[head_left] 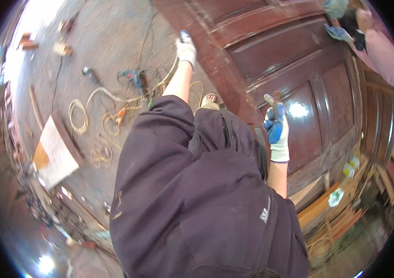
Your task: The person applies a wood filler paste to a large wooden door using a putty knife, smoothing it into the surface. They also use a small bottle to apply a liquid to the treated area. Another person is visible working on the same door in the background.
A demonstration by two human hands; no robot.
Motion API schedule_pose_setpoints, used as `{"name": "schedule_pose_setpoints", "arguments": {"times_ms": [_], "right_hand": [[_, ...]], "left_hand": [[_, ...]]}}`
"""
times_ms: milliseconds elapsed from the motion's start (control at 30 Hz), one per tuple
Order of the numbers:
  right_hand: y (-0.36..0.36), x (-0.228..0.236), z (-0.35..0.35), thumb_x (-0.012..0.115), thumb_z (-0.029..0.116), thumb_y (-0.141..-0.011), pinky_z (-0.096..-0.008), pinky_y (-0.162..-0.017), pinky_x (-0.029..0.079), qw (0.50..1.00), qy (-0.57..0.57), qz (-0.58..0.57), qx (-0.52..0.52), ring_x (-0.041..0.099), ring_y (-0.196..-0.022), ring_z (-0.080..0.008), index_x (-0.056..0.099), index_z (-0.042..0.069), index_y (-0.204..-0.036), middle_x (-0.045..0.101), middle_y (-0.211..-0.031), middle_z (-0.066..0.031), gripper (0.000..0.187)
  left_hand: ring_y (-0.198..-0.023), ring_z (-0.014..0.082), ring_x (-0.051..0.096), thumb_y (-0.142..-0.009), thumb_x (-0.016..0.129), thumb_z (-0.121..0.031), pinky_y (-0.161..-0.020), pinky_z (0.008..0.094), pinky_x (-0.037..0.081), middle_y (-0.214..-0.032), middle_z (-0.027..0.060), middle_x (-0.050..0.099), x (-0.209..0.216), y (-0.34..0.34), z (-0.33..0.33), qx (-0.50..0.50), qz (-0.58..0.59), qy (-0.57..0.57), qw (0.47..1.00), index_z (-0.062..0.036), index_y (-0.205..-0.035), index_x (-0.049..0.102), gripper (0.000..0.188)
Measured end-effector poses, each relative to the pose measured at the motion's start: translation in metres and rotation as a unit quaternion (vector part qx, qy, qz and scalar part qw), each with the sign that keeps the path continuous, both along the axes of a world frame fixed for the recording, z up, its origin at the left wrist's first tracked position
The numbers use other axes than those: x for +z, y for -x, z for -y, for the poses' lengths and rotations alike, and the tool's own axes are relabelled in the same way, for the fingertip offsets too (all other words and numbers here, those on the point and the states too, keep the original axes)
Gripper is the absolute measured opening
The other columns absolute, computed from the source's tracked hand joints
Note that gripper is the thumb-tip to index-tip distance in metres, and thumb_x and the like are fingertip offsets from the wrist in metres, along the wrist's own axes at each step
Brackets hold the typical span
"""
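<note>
A large dark red-brown panelled wooden door (266,51) lies in front of me and to my right, glossy in places. My right hand (276,132), in a white glove with a blue palm, is closed around a small tool with a brownish end (276,96); its kind is too unclear to name. That hand is above the door's near panels. My left hand (186,51), gloved the same way, reaches forward beside the door's left edge. Its fingers are blurred and partly hidden, so their grip does not show.
On the floor to my left lie a power drill (137,79), coiled hoses (79,116), another tool (89,74) and a pale board (56,150). Another person's gloved hand (338,33) is at the door's far right. Wood strips (340,227) lie at lower right.
</note>
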State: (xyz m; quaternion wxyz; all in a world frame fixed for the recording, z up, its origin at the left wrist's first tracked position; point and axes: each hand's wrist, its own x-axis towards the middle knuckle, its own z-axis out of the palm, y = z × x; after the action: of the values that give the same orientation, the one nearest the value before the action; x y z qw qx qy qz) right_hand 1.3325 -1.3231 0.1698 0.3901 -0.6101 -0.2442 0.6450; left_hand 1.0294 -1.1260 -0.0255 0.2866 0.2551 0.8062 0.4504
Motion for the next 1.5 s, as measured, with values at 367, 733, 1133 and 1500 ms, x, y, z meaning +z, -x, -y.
{"name": "schedule_pose_setpoints", "arguments": {"times_ms": [367,733,1133,1500], "right_hand": [[0.068,-0.077,-0.048,0.053,0.026,-0.098,-0.0461,-0.069,0.054,0.584,-0.294,0.519,0.551,0.067,-0.080,-0.0328,0.054,0.030,-0.135,0.061,-0.095,-0.0134,0.037],[0.013,-0.088,-0.079,0.053,0.022,-0.096,-0.0424,-0.059,0.054,0.403,-0.421,0.487,0.651,0.065,-0.066,-0.0270,0.045,0.027,-0.145,0.059,-0.084,-0.0093,0.050],[0.064,-0.070,-0.053,0.057,0.041,-0.096,-0.0486,-0.081,0.051,0.657,-0.175,0.494,0.542,0.067,-0.097,-0.0368,0.065,0.010,-0.099,0.070,-0.098,-0.0173,0.032],[0.085,-0.031,-0.091,0.051,0.029,-0.097,-0.0459,-0.084,0.052,0.691,-0.311,0.453,0.470,0.068,-0.097,-0.0362,0.062,0.010,-0.109,0.071,-0.103,-0.0174,0.025]], "left_hand": [[-0.138,0.0398,0.041,-0.100,0.042,-0.035,-0.116,0.0455,0.030,-0.148,0.0232,0.045,-0.103,0.017,0.442,0.229,0.432,0.229,0.842,0.0003,-0.142,0.046,0.056],[-0.138,0.0462,0.039,-0.092,0.022,-0.079,-0.113,0.0535,0.036,-0.157,0.0256,0.028,-0.013,0.094,0.592,0.458,0.398,0.117,0.786,-0.0097,-0.157,0.021,0.095],[-0.077,0.0205,0.062,-0.098,0.029,-0.070,-0.065,0.0348,0.047,-0.108,0.0137,0.064,-0.049,0.030,0.362,0.060,0.449,0.132,0.882,-0.0141,-0.140,0.051,0.073],[-0.078,0.0229,0.062,-0.097,0.039,-0.066,-0.073,0.0431,0.054,-0.103,0.0098,0.062,-0.092,0.070,0.413,0.090,0.387,0.242,0.885,-0.0131,-0.138,0.049,0.068]]}}
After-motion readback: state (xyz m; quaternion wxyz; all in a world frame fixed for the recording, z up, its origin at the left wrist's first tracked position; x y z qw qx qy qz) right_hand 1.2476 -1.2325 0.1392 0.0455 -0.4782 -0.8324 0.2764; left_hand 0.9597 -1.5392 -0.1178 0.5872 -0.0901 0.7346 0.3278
